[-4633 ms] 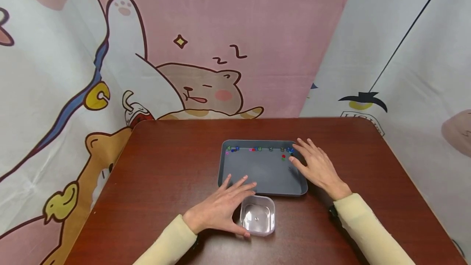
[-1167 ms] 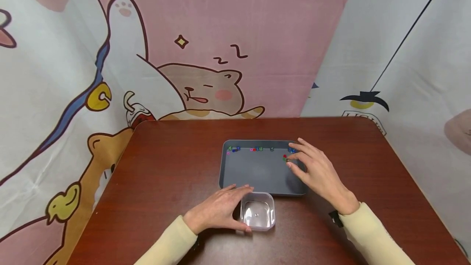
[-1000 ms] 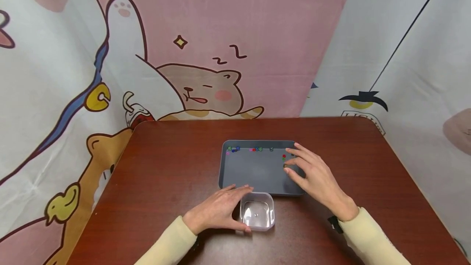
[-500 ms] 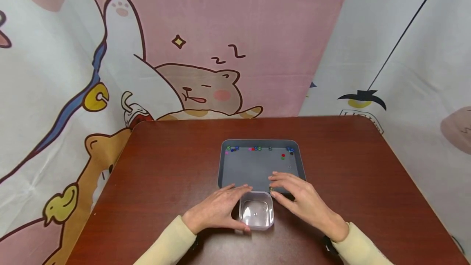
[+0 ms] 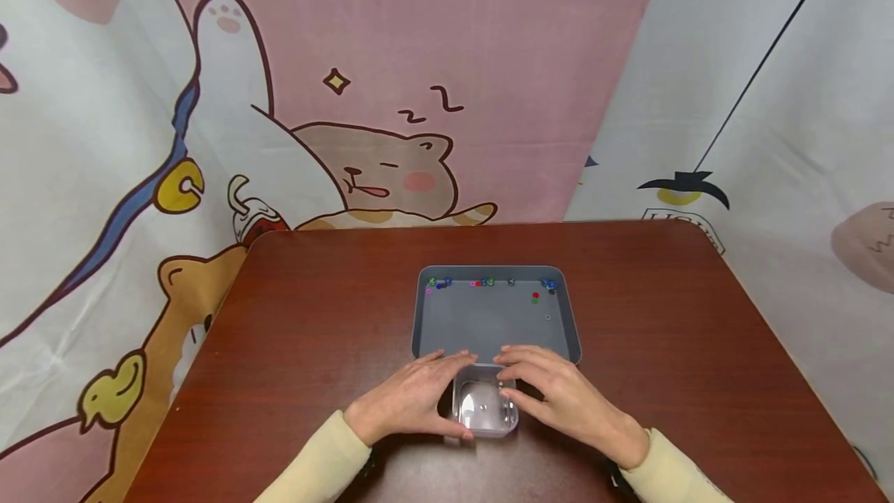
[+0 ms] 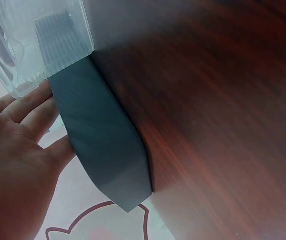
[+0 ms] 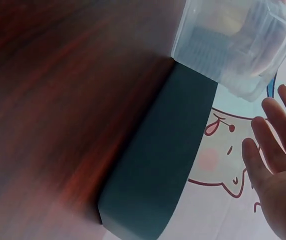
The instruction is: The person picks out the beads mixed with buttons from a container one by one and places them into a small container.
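A clear plastic box (image 5: pixel 485 433) stands on the table just in front of the grey tray (image 5: pixel 573 332). My left hand (image 5: pixel 412 398) holds it from the left, thumb at the near corner and fingertips at the far corner. In the left wrist view, those fingers lie along its wall. Over the box's right side, my right hand (image 5: pixel 559 398) pinches a tiny yellowish bead (image 5: pixel 500 385) between thumb and index finger, the other fingers loosely bent. The right wrist view shows that pinch at its right edge, above the rim.
Several small coloured beads (image 5: pixel 482 282) lie along the tray's far wall, in loose groups. Near the tray's right side are a red bead (image 5: pixel 535 296) and a pale ring-like bead (image 5: pixel 548 317). A printed cloth (image 5: pixel 489 84) hangs behind the brown table (image 5: pixel 335 286).
My right hand has picked up a bead at the tray's right side and carried it toward me and left, over the box. My left hand's spread fingers have drawn in around the box.
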A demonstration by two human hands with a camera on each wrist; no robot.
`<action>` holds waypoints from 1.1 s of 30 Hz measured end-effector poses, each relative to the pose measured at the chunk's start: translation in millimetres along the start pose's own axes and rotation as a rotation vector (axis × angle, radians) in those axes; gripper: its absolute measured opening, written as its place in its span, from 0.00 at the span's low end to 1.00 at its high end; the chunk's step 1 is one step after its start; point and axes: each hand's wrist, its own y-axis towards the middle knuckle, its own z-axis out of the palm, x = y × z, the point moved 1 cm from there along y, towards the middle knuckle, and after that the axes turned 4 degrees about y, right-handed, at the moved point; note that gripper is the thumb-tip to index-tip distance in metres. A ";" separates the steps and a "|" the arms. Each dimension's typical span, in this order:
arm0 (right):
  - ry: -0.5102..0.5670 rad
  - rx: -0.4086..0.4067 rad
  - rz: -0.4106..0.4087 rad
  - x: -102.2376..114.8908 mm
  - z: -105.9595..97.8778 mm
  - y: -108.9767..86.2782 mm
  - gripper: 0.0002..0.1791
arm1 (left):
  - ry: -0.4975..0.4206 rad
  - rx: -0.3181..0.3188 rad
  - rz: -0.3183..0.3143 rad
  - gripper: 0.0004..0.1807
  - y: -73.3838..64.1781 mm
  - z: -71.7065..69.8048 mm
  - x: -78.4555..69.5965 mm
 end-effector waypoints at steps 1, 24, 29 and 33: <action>-0.004 0.009 -0.003 0.0 0.8 0.0 0.10 | 0.001 -0.002 0.000 0.57 -0.2 -0.1 0.0; -0.181 -0.159 0.226 -63.5 -44.4 4.4 0.16 | -0.006 0.001 -0.013 0.56 -0.4 0.8 -0.3; -0.235 -0.152 0.283 -84.2 -50.4 8.4 0.14 | -0.006 0.004 -0.015 0.57 -0.2 1.2 -0.5; -0.258 -0.125 0.327 -98.8 -49.6 11.1 0.13 | 0.001 0.002 -0.011 0.57 0.3 1.3 -0.4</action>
